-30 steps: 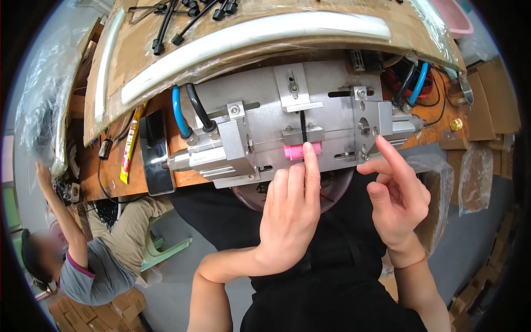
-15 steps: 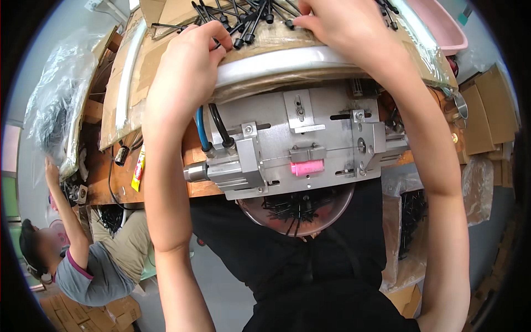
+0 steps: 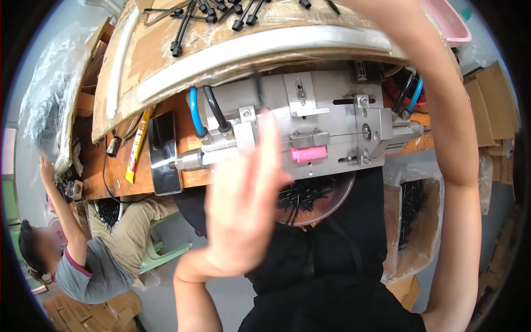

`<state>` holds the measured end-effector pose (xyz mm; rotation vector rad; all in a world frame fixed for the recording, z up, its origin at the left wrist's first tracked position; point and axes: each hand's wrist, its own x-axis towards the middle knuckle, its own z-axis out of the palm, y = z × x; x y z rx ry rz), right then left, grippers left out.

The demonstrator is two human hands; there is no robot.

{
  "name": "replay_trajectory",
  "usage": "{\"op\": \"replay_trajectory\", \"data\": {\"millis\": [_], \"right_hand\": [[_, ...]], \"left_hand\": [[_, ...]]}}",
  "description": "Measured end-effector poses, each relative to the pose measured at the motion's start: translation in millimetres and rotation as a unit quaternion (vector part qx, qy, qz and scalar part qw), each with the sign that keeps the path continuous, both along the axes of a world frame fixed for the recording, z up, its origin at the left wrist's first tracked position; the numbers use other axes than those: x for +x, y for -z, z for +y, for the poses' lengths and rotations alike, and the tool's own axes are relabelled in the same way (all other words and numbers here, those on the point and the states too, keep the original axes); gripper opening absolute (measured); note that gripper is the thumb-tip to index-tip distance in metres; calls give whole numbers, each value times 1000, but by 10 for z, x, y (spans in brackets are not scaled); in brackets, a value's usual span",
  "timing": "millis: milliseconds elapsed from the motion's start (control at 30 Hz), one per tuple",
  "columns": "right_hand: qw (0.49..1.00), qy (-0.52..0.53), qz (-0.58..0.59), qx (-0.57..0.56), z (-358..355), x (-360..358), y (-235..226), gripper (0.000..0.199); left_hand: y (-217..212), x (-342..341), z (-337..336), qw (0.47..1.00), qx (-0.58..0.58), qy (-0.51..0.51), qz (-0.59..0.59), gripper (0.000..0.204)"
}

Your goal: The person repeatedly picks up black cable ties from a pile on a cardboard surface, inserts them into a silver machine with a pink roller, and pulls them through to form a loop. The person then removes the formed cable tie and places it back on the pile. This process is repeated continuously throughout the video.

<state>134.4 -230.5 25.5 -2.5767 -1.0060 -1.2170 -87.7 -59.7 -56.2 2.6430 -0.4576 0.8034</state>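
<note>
My left hand (image 3: 240,207), smeared by motion, is over the near left part of the metal fixture (image 3: 337,122). A blurred black rod-like part (image 3: 258,86) sticks up from its fingertips, which seem pinched on it. My right arm stretches up to the far side, and my right hand (image 3: 384,16) is cut off by the top edge, its fingers out of sight. Black rod-like parts with wider ends (image 3: 238,25) lie on the plastic-covered cardboard (image 3: 160,72) beyond the fixture. A pink cylindrical piece (image 3: 310,154) sits at the fixture's front.
A bowl (image 3: 344,202) of black parts is below the fixture's front edge. Blue and black hoses (image 3: 193,113) enter the fixture. A phone (image 3: 164,155) and a yellow tube (image 3: 138,146) lie at left. A lined box (image 3: 412,221) stands at right; another person (image 3: 97,271) sits at left.
My left hand has come from the cardboard back toward me, over the fixture, with a black part at its fingertips. My right hand has moved farther up, partly out of view.
</note>
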Motion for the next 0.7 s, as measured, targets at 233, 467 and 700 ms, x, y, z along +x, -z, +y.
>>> {"op": "replay_trajectory", "data": {"millis": [233,467,700], "right_hand": [[834,-209,337,383,-198,-296,-286,24],[839,-172,300,420,-824,-869,31,20],[906,-185,296,241,-395,-2003,1156,53]], "left_hand": [[577,-295,-453,990,45,-19,134,67],[545,-219,-476,986,26,-10,164,72],[140,98,-214,992,-60,38,107,63]]}}
